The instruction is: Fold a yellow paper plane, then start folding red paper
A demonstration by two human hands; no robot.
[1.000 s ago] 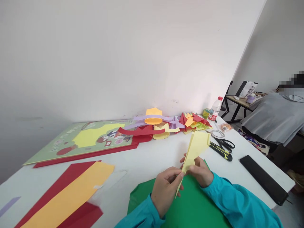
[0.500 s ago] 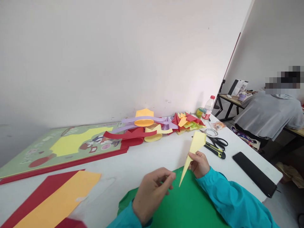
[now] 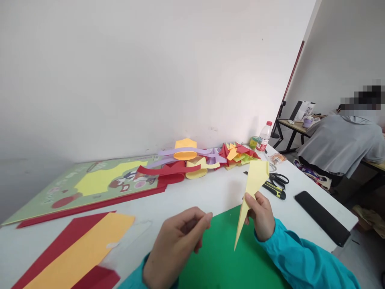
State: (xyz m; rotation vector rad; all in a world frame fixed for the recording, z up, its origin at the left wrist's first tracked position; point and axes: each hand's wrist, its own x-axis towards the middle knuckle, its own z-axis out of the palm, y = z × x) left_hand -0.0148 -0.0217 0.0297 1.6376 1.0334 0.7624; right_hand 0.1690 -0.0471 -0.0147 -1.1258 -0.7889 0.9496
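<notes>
My right hand point(image 3: 261, 214) grips a folded pale yellow paper piece point(image 3: 254, 180) between thumb and fingers. The paper is wide at the top and tapers to a point below, and it is held upright above a green sheet point(image 3: 228, 257). My left hand point(image 3: 180, 245) is to the left, apart from the paper, with thumb and forefinger pinched and the other fingers curled. Whatever is in that pinch, if anything, does not show. Behind the yellow paper lie a cutter knife point(image 3: 275, 190) and black-handled scissors point(image 3: 279, 180).
Orange paper point(image 3: 87, 249) lies over red paper point(image 3: 60, 249) at left. A green printed board point(image 3: 69, 180), paper crowns point(image 3: 171, 172) and folded paper pieces point(image 3: 237, 154) line the wall. A bottle point(image 3: 264, 136) and a black case point(image 3: 321, 216) are at right; a person point(image 3: 343, 140) sits beyond.
My left hand has drawn back leftward, away from the yellow paper. My right hand has shifted slightly right with the paper still in its grip.
</notes>
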